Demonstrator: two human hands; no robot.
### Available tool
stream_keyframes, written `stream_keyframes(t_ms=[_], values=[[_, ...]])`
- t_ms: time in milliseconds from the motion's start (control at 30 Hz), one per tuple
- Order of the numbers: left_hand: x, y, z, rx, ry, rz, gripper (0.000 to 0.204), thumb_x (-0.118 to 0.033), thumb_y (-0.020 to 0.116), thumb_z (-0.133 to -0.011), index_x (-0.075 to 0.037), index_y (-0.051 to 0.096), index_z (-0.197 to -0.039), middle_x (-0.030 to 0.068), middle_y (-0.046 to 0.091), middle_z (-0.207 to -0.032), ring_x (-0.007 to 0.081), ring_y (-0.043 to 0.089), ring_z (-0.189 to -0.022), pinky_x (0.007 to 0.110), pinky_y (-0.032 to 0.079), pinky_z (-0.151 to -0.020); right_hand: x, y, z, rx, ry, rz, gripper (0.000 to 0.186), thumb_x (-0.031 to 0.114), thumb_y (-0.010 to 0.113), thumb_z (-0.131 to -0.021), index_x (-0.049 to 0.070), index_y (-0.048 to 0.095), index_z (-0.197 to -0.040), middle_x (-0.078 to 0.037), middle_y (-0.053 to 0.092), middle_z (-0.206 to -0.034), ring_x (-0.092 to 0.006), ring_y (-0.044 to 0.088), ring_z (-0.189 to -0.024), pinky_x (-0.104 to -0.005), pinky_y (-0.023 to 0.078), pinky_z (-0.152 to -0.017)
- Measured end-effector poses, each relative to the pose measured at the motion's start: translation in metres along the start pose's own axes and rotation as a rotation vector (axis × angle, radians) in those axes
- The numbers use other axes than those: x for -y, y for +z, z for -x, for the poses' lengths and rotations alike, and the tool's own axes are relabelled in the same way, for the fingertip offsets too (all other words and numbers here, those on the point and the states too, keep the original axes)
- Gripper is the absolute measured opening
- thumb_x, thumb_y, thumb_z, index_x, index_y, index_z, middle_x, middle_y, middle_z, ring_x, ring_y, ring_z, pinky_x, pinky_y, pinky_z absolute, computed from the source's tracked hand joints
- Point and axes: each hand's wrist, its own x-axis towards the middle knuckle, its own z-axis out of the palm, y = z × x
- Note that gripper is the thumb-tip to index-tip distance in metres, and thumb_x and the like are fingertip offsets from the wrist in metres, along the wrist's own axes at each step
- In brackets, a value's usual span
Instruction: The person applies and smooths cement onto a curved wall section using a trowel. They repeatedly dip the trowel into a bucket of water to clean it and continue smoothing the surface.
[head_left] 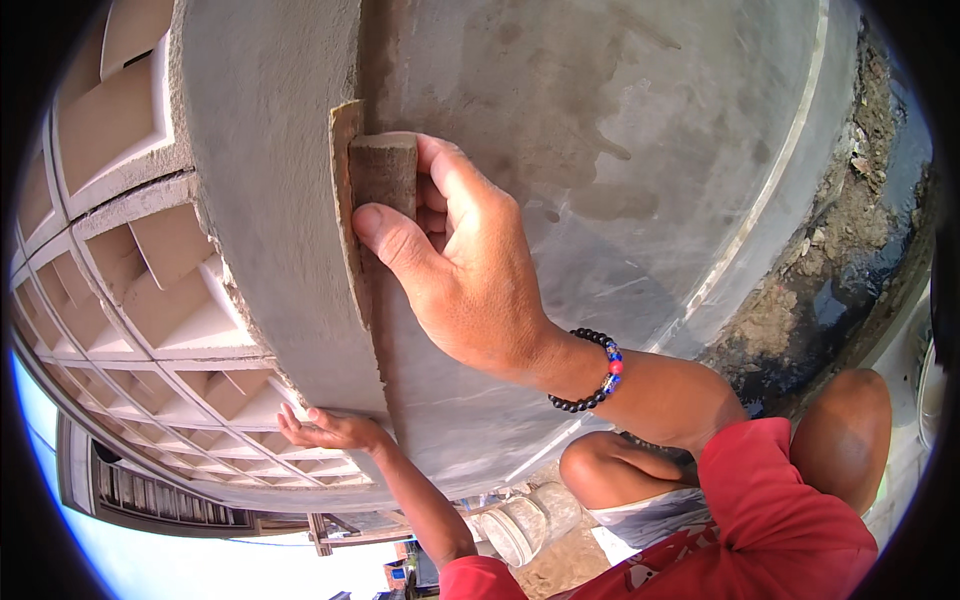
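A person's right hand (465,270) grips a wooden float (362,190), fingers wrapped tight around its handle, its board edge-on against a grey plastered wall (620,150). The left hand (330,430), fingers spread wide and holding nothing, rests flat on the wall lower down.

Red shirt (770,520), short sleeves both sides, forearms bare. Right hand (470,270): bare, no glove. Behind its fingers, at the wrist, a bead bracelet (590,372), mostly black beads w/ a few blue, one red. Left hand (330,430): bare, nothing worn near fingers or wrist. Knees bare, light shorts (650,515).
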Motion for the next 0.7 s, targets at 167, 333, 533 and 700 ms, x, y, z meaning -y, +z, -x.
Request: stream_keyframes(t_ms=[167,333,533,700], values=[[-0.002,-0.004,0.003,0.008,-0.027,0.015,0.052,-0.041,0.039,-0.1,-0.002,0.047,-0.133,0.0148,0.033,-0.141,0.0301,0.033,-0.133,0.048,0.033,-0.107,-0.033,-0.017,0.1,0.18,0.32,0.092,0.043,0.006,0.061,-0.089,-0.006,0.047,-0.128,-0.023,0.066,-0.105,-0.026,0.067,-0.095,-0.0345,0.051,-0.082],[0.004,-0.005,0.005,0.002,-0.035,0.052,0.05,-0.04,0.038,-0.1,-0.003,0.049,-0.131,0.0142,0.033,-0.141,0.0286,0.033,-0.133,0.047,0.034,-0.107,-0.014,-0.04,0.099,0.139,0.193,0.078,0.048,0.009,0.062,-0.092,-0.004,0.045,-0.134,-0.019,0.064,-0.11,-0.0204,0.065,-0.095,-0.0317,0.053,-0.082],[0.002,-0.007,0.0,0.019,-0.023,0.007,0.047,-0.036,0.037,-0.099,-0.003,0.05,-0.13,0.0132,0.033,-0.141,0.0266,0.032,-0.134,0.047,0.036,-0.107,0.019,-0.046,-0.011,0.081,0.024,-0.03,0.045,0.022,0.062,-0.094,-0.005,0.047,-0.127,-0.009,0.066,-0.101,-0.01,0.063,-0.079,-0.0221,0.049,-0.058],[0.001,-0.004,0.001,0.01,-0.031,0.057,0.05,-0.038,0.038,-0.1,-0.001,0.047,-0.132,0.0135,0.033,-0.141,0.0274,0.035,-0.133,0.046,0.037,-0.106,0.012,-0.019,-0.031,0.038,-0.045,0.079,0.029,0.008,0.063,-0.083,-0.008,0.058,-0.106,-0.018,0.068,-0.082,-0.0221,0.067,-0.075,-0.0329,0.051,-0.069]])
